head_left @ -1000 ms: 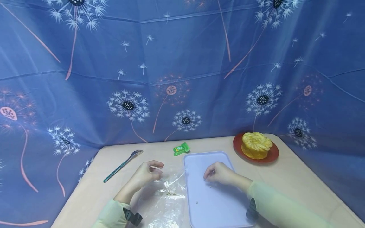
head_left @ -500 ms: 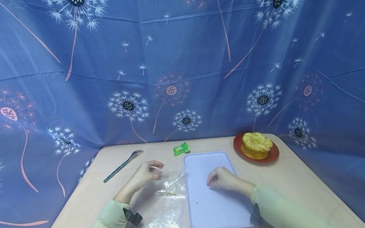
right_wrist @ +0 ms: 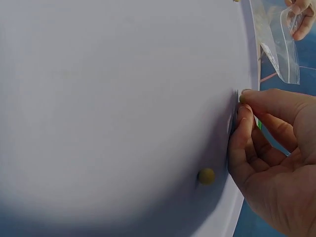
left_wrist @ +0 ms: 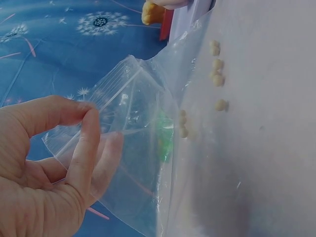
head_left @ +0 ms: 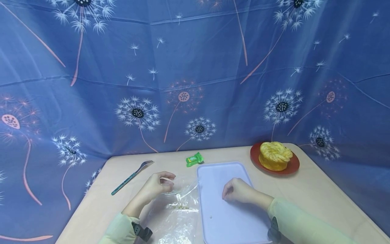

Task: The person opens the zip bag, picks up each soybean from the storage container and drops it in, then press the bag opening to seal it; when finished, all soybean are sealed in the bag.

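Note:
My left hand [head_left: 156, 186] pinches the mouth of a clear zip-top plastic bag [left_wrist: 136, 91] and lifts that end off the table. Several small round beige soybeans [left_wrist: 217, 79] show through the bag further down, in a loose line. Over the white tray [head_left: 225, 223], my right hand [head_left: 239, 191] is low, holding one soybean [right_wrist: 242, 98] between thumb and index fingertip. A second soybean [right_wrist: 206, 176] sits on the tray close to that hand. Nearer the tray's left side is another soybean [head_left: 211, 217].
A fork [head_left: 131, 178] with a green handle lies left of the bag. Behind the tray is a green wrapped packet [head_left: 195, 159]. On the red plate [head_left: 256, 161] at back right stands a yellow bread bun [head_left: 275, 157]. A blue dandelion-patterned curtain [head_left: 195, 84] closes off the back.
My right hand has shifted slightly right and toward me over the tray, mostly in the first half second. The left hand and the bag stay in place.

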The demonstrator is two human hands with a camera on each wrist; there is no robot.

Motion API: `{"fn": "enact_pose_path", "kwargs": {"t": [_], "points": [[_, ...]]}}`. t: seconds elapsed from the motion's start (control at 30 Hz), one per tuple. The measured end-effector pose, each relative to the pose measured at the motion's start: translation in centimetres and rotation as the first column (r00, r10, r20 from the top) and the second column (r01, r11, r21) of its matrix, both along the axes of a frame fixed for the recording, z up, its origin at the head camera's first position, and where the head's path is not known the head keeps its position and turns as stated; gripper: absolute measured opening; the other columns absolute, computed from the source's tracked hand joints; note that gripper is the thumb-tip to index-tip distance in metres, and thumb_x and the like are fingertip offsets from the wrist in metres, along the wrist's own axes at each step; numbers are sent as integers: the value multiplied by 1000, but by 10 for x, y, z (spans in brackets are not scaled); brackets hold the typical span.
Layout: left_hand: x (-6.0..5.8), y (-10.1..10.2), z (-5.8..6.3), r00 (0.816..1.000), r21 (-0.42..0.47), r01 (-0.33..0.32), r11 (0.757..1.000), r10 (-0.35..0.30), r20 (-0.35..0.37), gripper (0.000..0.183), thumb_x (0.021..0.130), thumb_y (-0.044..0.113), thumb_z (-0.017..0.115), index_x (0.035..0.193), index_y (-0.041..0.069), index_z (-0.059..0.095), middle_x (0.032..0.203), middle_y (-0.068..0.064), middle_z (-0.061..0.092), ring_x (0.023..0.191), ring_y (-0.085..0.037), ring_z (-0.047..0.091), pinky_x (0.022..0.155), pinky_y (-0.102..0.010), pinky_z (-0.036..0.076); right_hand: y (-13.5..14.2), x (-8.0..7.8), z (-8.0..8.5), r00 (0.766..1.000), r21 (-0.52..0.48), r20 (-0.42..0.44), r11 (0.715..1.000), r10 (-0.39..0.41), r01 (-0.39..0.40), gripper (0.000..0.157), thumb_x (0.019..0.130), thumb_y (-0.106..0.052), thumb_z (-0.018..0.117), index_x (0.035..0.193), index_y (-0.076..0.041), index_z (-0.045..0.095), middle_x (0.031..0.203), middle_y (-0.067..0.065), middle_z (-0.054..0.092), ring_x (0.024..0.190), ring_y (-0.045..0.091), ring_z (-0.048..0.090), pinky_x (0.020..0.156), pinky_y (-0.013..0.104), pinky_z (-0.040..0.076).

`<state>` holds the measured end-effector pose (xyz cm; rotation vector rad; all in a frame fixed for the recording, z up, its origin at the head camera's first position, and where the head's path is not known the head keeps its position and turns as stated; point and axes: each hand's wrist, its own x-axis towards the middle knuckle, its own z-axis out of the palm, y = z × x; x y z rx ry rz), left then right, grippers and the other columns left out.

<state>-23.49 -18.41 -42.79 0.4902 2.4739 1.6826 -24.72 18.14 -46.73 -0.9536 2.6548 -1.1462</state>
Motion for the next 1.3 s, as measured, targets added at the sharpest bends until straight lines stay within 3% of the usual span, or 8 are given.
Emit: {"fn": "enact_pose_path", "kwargs": {"t": [0.27,0.5,0.9,1.13,1.3], "points": [[0,-1,0,1000,6,2,1000,-2,18,46,80,-5,69,125,-11,62,114,-24,67,103,-34,68,81,-36,61,-14,-7,14,998,-53,-3,997,-55,55,8,81,-2,79,80,-9,78,76,-8,71,73,5,61,69,24,53],[1,0,2,1000,4,-7,1000,7,5,46,79,-4,70,124,-11,63,113,-23,68,103,-34,68,80,-36,61,-37,-14,28,996,-124,16,988,-90,91,10,82,-1,77,85,-9,79,83,0,74,83,10,66,79,25,54],[0,1,3,1000,-13,-7,1000,7,6,48,78,-4,72,124,-12,62,112,-24,68,102,-33,68,79,-34,61,-85,-22,44,998,-182,-1,981,-69,67,5,85,-4,76,88,-7,79,84,-1,74,77,8,64,71,24,54],[1,1,4,1000,-7,-3,1000,3,10,47,78,-3,72,123,-11,63,116,-26,66,102,-32,68,78,-32,61,-108,-24,43,999,-179,-36,983,-36,29,7,83,-2,77,87,-6,79,84,1,75,72,10,61,67,22,51],[2,1,5,1000,6,8,1000,-8,21,46,78,-3,72,123,-11,63,118,-28,65,103,-34,68,79,-35,61,-117,-25,40,998,-152,-39,987,-52,46,8,81,0,78,86,-7,79,81,2,75,71,17,61,63,22,49]]}}
